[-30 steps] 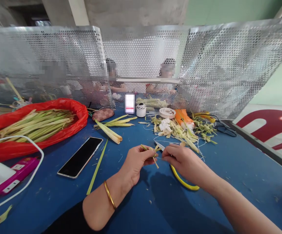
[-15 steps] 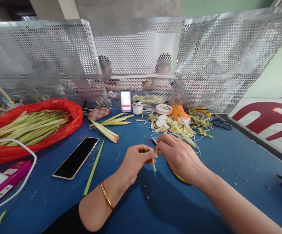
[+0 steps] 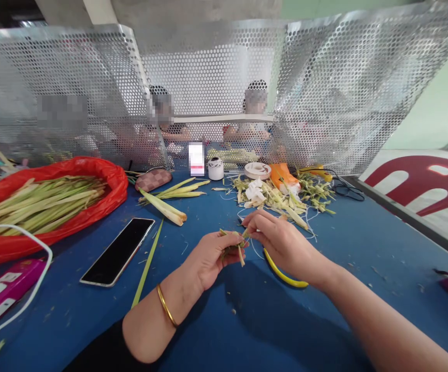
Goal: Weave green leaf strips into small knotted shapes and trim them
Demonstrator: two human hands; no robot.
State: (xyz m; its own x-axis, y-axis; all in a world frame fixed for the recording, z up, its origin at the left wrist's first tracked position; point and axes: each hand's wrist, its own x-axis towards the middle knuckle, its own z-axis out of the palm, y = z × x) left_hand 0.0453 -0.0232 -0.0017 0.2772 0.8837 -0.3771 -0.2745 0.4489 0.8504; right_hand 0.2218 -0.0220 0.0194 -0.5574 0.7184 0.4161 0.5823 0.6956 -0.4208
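My left hand (image 3: 210, 258) is closed around a small folded piece of green leaf strips (image 3: 233, 248), and one pale end hangs down from it. My right hand (image 3: 282, 240) pinches the tip of a strip on that same piece, close to the left fingertips. Part of the piece is hidden by the fingers. Beneath the right hand, a yellow curved handle (image 3: 286, 277) lies on the table; the rest of that tool is mostly covered. A thin white thread (image 3: 254, 250) runs near both hands. One long flat leaf strip (image 3: 146, 266) lies left of my left forearm.
A red plastic bag (image 3: 121, 183) full of leaf strips is at left, near a black-screened phone (image 3: 117, 253) and a purple power strip (image 3: 15, 292). Cut leaf scraps (image 3: 282, 201), a tape roll (image 3: 257, 171) and loose stalks (image 3: 165, 206) lie farther back, before a perforated metal screen (image 3: 208, 67). People sit behind it.
My left hand has turned, showing more of the leaf piece. My right hand has shifted slightly, its fingers more extended, uncovering more of the yellow handle. The view has moved a little.
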